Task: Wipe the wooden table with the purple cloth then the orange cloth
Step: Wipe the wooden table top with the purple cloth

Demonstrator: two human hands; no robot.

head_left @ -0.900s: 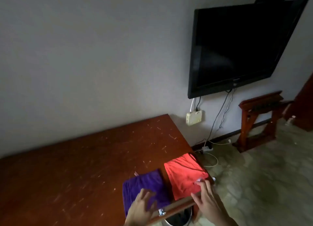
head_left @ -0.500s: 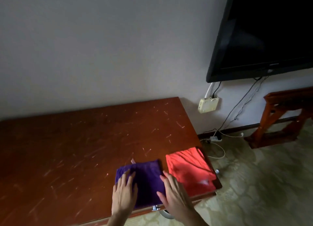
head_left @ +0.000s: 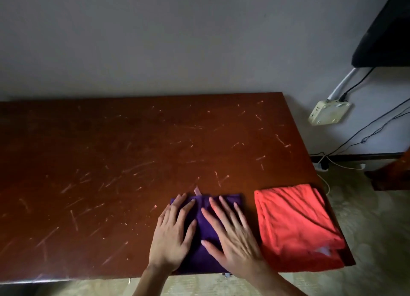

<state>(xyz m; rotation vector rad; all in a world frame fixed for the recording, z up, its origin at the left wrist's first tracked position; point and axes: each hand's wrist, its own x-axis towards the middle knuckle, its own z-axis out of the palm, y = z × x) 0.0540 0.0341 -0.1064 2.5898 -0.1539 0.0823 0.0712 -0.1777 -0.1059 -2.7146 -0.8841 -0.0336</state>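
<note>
A folded purple cloth (head_left: 207, 233) lies flat on the near right part of a long, scratched reddish-brown wooden worktop (head_left: 111, 162), close to its near edge. Both hands lie on top of it. The left hand (head_left: 172, 233) covers the cloth's left side, and the right hand (head_left: 233, 235) covers its right side. The fingers (head_left: 224, 209) of both hands are straight and spread, pressing down with flat palms. Neither hand grips or pinches the fabric.

Just to the right, apart from the purple cloth, a folded orange-red cloth (head_left: 295, 227) lies at the worktop's near right corner, untouched.

Possible trouble: with flat palms only, the folded purple cloth may bunch or unfold as it is pushed, so the hands slide over it. It lies so near the edge that a pull toward the person could drag it off. A sweep to the right could knock the orange cloth off the corner onto the pale patterned floor (head_left: 366, 240).

Beyond the worktop is a plain grey wall, with a cream socket box (head_left: 328, 112), dangling cables and the corner of a black screen (head_left: 386, 33) at far right.
</note>
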